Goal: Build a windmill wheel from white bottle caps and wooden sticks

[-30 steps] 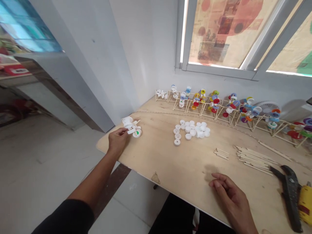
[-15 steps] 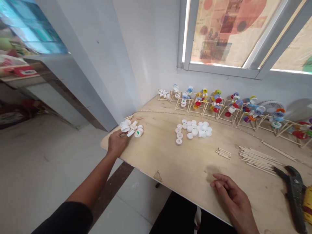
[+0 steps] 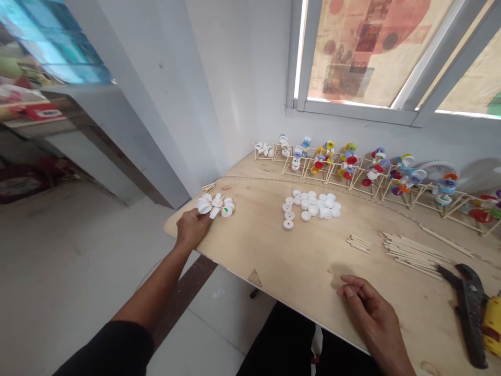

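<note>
My left hand (image 3: 190,227) reaches out to the table's left corner, its fingers closed round one end of a small wheel of white bottle caps on sticks (image 3: 216,205). That wheel lies on the plywood table (image 3: 274,250). My right hand (image 3: 368,310) rests on the table near the front edge with its fingers curled loosely and nothing in it. A heap of loose white caps (image 3: 313,206) lies between the hands, farther back.
A row of finished cap wheels on stick frames (image 3: 352,164) lines the wall under the window. Bundles of thin sticks (image 3: 410,250) lie right of centre. Black pliers (image 3: 467,308) and a yellow tool (image 3: 492,324) sit at the right edge. A small white fan (image 3: 432,175) stands at the back.
The view has shifted slightly. My left hand has stayed on the white cap wheel, turning it a little. My right hand has barely moved.
</note>
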A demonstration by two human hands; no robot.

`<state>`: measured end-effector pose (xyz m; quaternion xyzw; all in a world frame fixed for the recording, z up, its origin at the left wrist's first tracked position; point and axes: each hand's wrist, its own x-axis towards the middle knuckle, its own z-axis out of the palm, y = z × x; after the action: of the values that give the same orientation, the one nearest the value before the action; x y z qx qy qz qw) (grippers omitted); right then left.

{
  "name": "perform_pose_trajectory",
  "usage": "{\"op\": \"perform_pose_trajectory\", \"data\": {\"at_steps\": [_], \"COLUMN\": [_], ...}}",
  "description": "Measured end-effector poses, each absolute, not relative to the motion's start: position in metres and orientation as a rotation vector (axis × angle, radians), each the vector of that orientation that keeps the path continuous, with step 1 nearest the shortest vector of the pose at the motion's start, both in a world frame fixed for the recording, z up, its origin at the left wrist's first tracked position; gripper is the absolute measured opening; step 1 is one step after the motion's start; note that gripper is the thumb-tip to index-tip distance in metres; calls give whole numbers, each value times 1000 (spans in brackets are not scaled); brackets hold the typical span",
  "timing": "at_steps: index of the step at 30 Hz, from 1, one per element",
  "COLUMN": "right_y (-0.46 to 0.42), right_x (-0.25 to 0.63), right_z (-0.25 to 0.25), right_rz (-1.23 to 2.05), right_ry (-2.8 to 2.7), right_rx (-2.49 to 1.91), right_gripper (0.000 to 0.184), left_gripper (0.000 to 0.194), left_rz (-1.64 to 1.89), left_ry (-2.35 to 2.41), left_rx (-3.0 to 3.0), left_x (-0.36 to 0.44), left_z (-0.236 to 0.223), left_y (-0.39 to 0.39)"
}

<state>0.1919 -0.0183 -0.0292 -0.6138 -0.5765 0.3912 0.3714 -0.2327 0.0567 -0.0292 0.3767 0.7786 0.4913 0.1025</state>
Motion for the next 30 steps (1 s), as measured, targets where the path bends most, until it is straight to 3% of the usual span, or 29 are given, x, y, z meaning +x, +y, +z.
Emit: {"op": "perform_pose_trajectory", "data": {"at_steps": [4, 15, 21, 30], "right_y": [-19, -19, -20, -20], "right_x": [191, 193, 194, 194], "right_z": [-30, -30, -31, -29], "right_rz": [1013, 964, 943, 947], "right_ry": [-1487, -1537, -1558, -1563], "right_rx": [-1570, -1522, -1485, -1480], "right_gripper": [41, 38, 38, 38], "left_gripper": [5, 23, 31, 16], "left_rz": [1422, 1726, 1727, 1758], "left_ry": [2349, 2213, 1988, 1840], "left_rx": [1148, 860, 652, 500], "left_x": [-234, -210, -204, -202], "left_z": [-31, -37, -26, -18], "left_y": [49, 18, 33, 18]}}
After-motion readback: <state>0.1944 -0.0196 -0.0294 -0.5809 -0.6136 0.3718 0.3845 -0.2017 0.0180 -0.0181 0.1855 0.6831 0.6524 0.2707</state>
